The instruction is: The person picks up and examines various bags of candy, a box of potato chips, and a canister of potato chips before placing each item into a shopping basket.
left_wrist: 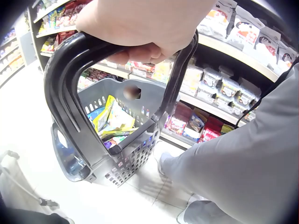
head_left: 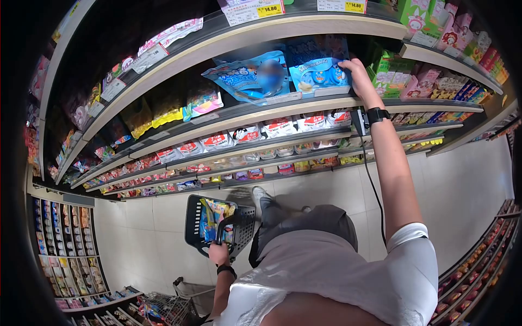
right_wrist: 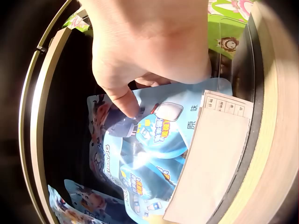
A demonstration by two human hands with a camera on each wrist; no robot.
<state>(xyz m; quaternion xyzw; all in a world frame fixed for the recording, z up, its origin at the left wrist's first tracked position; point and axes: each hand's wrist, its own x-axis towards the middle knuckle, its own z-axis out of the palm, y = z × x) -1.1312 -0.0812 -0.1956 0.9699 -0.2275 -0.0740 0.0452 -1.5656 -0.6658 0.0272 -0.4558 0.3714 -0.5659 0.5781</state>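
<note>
My left hand (head_left: 218,254) grips the black handle (left_wrist: 65,84) of a grey shopping basket (head_left: 193,220), which hangs low beside my legs. Inside it lie several colourful snack bags (left_wrist: 113,119), yellow and blue among them. Up at the shelf, my right hand (head_left: 358,76) pinches the side edge of a light blue snack bag (right_wrist: 154,126). The thumb lies across the bag's printed front, and the other fingers are mostly hidden behind its edge. This bag stands upright behind a paper price label (right_wrist: 205,154). To its left leans another blue bag (head_left: 244,76).
Green boxes (head_left: 387,73) stand right of the blue bags. A wooden shelf edge (head_left: 304,27) runs above, and white bags (head_left: 279,127) line the shelf below. A shopping cart (head_left: 168,307) is behind at lower left. A black cable (head_left: 371,179) hangs along my right arm.
</note>
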